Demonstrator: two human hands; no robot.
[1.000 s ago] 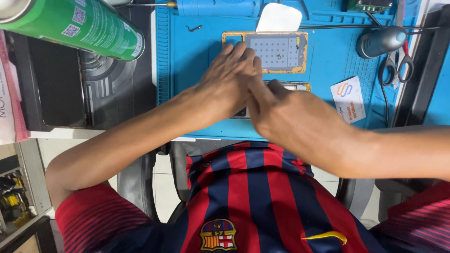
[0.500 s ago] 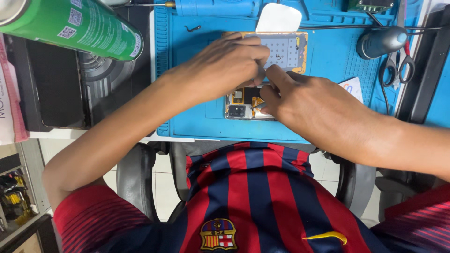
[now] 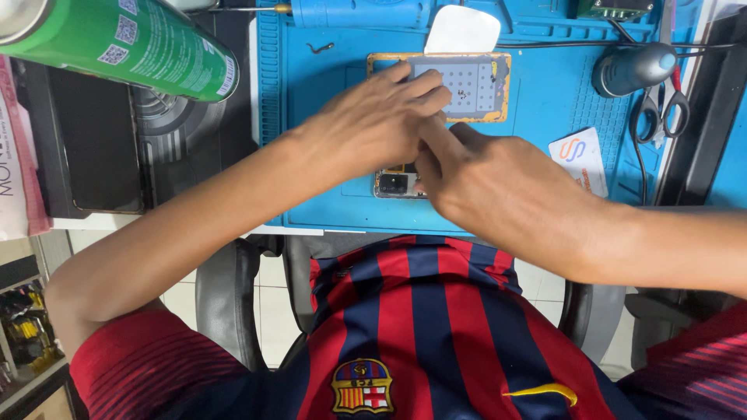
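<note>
An opened phone [image 3: 395, 183] with its camera and circuit board showing lies on the blue work mat [image 3: 327, 187], mostly covered by my hands. My left hand [image 3: 373, 124] lies across the phone's upper part, fingers together and pressing down. My right hand [image 3: 498, 187] comes in from the right over the phone's lower part. Its forefinger stretches under my left fingertips and the other fingers are curled. What my fingertips touch is hidden.
A grey dotted screw pad with an orange rim [image 3: 475, 85] lies just beyond my hands, with a white plastic piece [image 3: 461, 31] behind it. A green spray can [image 3: 124, 43] and a black box [image 3: 93, 140] are at the left. Scissors [image 3: 660, 113], a dark round tool [image 3: 634, 68] and a white card [image 3: 580, 159] are at the right.
My hands have shifted over the phone. The left hand first slid aside and uncovered the board, then came back over it, so only the phone's near end shows.
</note>
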